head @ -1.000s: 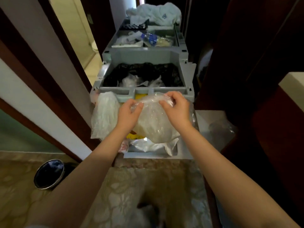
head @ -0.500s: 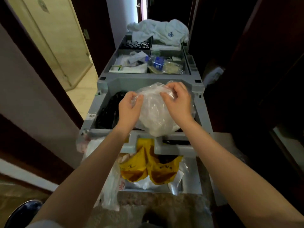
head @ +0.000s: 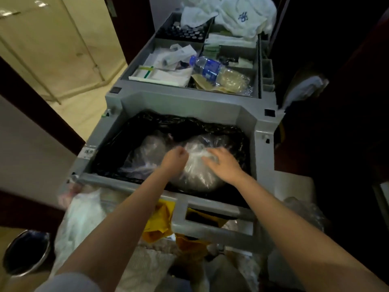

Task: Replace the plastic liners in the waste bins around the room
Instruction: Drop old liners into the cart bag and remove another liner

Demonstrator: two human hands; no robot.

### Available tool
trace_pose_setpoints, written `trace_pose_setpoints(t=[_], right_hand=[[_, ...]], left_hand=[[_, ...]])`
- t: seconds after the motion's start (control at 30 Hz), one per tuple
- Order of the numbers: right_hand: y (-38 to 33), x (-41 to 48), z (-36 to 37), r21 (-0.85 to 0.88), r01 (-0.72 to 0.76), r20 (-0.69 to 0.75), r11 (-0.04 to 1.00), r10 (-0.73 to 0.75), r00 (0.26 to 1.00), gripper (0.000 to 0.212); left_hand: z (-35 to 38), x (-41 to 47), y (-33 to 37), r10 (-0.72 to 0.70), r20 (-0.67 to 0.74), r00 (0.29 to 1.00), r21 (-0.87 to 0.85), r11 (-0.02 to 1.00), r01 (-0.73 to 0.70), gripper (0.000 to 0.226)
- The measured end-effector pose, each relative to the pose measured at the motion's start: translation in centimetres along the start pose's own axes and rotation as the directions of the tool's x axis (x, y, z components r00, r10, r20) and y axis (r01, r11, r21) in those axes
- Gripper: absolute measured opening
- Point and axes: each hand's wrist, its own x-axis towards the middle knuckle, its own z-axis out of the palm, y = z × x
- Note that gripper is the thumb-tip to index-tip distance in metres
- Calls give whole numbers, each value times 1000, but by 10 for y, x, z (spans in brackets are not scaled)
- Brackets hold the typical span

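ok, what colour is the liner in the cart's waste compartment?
Black. The liner is crinkled plastic and shows best in the head view.

The moulded plastic housekeeping cart (head: 189, 102) is plain grey. Its large compartment is lined with a glossy black plastic liner (head: 189, 125), and the clear crinkled plastic bag (head: 195, 171) inside it looks milky white with pale highlights. A bright yellow bag (head: 160, 220) hangs at the cart's front, beside a translucent white plastic bag (head: 80, 220). In the upper tray, the clear plastic water bottle (head: 207, 69) has a blue label, and the white folded towel (head: 242, 15) bears a small blue mark. The round metal waste bin (head: 27, 251) has a silver rim and a dark inside. The beige carpet (head: 145, 268) shows a pale floral pattern. The tiled floor (head: 69, 49) is cream.
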Motion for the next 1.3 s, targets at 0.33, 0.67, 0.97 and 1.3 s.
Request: trace_pose_setpoints(t=[0.33,0.67,0.97,1.3], right_hand=[[31,33,24,-379,133,526,916,96,845,64],[-1,28,-12,-626,252,266,738,-101,959,58],[-104,-6,-2,-119,417,106,901,-406,908,25],[-241,-138,132,123,679,278,723,-682,676,16]], left_hand=[[46,5,-4,-322,362,875,331,922,202,43],[-3,-24,15,-169,-152,974,189,962,196,31],[-70,-118,-5,-49,-486,873,-39,999,35,20],[-149,-334,-132,-312,-695,648,-244,950,196,18]])
